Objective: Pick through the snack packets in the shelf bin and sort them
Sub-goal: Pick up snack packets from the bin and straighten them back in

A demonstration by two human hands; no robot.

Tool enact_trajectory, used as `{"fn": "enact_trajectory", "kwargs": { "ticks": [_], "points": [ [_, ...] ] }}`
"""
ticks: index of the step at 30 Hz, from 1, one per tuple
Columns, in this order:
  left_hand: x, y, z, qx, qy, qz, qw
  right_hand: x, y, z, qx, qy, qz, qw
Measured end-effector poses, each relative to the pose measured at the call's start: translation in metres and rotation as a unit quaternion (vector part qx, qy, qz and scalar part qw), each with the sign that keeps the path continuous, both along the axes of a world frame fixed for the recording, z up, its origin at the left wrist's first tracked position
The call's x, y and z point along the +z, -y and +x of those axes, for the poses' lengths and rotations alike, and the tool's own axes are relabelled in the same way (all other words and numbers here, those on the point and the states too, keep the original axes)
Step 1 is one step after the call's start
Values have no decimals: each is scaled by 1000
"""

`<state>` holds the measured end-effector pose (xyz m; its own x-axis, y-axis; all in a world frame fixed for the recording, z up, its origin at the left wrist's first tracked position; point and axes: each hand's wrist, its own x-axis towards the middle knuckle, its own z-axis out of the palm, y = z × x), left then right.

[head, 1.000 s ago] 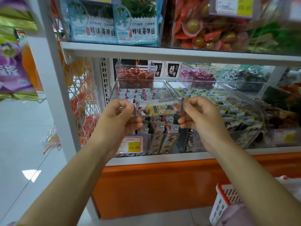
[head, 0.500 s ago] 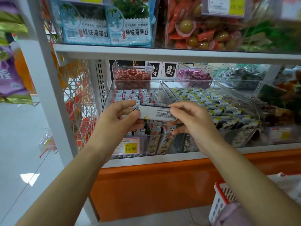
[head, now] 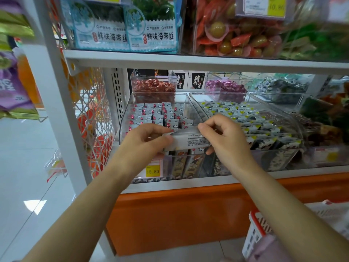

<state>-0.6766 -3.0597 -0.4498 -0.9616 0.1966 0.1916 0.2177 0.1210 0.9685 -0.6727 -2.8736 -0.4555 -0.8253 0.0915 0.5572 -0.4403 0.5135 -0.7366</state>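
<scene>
Since a second ago the snack packet (head: 190, 141) is being turned over: its pictured face was showing, and now the white printed back is facing the camera. It is also being held lower, just above the front of the clear shelf bin (head: 123, 118). The left grip (head: 145, 140) is pinching the packet's left end, and the right grip (head: 224, 137) is pinching its right end, so both are grasping this one packet. The person is probably checking the back print to decide where it belongs, so this packet is not yet sorted.

Behind the hands, red-and-white packets (head: 160, 114) are standing in rows inside the bin. A neighbouring bin (head: 217, 93) of yellow-marked packets is sitting just to the right. A yellow price tag (head: 153, 171) is showing at the bin's front. A white shelf board (head: 188, 61) is running above, a red basket (head: 254, 224) is showing at lower right, and pale floor (head: 24, 157) is stretching away on the left.
</scene>
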Motion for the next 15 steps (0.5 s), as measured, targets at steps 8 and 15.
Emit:
{"fn": "enact_trajectory", "kwargs": {
  "ticks": [8,15],
  "points": [
    [4,11,-6,17,-27,-63,998,-2,-1,0,51,32,-9,998],
    [3,17,-9,3,-10,-58,998,-3,0,-1,59,50,-33,996]
  ]
}}
